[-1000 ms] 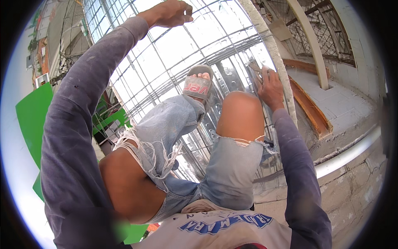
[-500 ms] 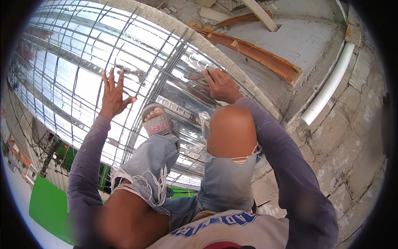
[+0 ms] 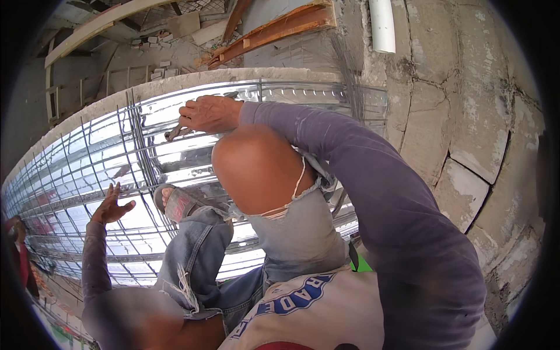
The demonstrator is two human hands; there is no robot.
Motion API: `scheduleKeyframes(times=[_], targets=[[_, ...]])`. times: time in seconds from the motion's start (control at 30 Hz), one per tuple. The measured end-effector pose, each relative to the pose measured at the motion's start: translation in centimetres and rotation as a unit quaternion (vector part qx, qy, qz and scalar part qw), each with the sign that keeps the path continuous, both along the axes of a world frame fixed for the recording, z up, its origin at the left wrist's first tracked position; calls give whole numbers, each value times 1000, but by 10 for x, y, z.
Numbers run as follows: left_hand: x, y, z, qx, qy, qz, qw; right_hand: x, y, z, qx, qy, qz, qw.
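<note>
My left hand (image 3: pixel 111 208) is open, fingers spread, just over the steel wire mesh (image 3: pixel 87 175) on the left. My right hand (image 3: pixel 210 114) is closed round what look like pincers (image 3: pixel 175 134), their head pointing left and down near the mesh's far edge. The grip itself is partly hidden by my fingers. Shiny corrugated metal decking (image 3: pixel 163 114) lies under the mesh. Between my hands, several bars run close together in a bundle (image 3: pixel 137 134). My sandalled foot (image 3: pixel 178 204) rests on the decking beside it.
A rough concrete edge (image 3: pixel 233 74) borders the decking at the far side, with a lower level beyond holding a rusty steel beam (image 3: pixel 280 29) and rubble. Thin dark wires (image 3: pixel 350 76) bunch near the right end. A white pipe (image 3: pixel 382 26) lies by a cracked block wall (image 3: pixel 455 116).
The view has swung to the right, so the scene sits turned and shifted left. The right hand still grips the pincers; the left hand stays spread over the mesh.
</note>
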State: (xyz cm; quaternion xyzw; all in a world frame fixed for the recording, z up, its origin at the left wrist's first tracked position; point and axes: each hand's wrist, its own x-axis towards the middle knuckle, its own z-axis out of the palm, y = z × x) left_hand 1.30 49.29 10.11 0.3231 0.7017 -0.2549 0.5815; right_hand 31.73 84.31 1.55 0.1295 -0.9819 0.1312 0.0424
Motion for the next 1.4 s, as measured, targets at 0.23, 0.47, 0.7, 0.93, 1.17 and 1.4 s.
scheduleKeyframes(times=[0.23,0.47,0.7,0.93,1.17,1.4], targets=[[21,90,22,144,0,-35,989,161,88,108,-261,-254,-317,876],[94,213,-2,438,-18,-98,893,394,114,155,-209,-191,-668,688],[212,328,-17,521,-33,-171,836,528,14,97,-169,-174,-806,540],[290,322,-106,506,18,-202,838,538,-39,60,-200,-164,-852,456],[312,324,-93,494,84,-199,842,544,-36,61,-252,-122,-840,464],[334,331,-102,445,151,-211,857,547,-42,52,-226,-97,-843,479]])
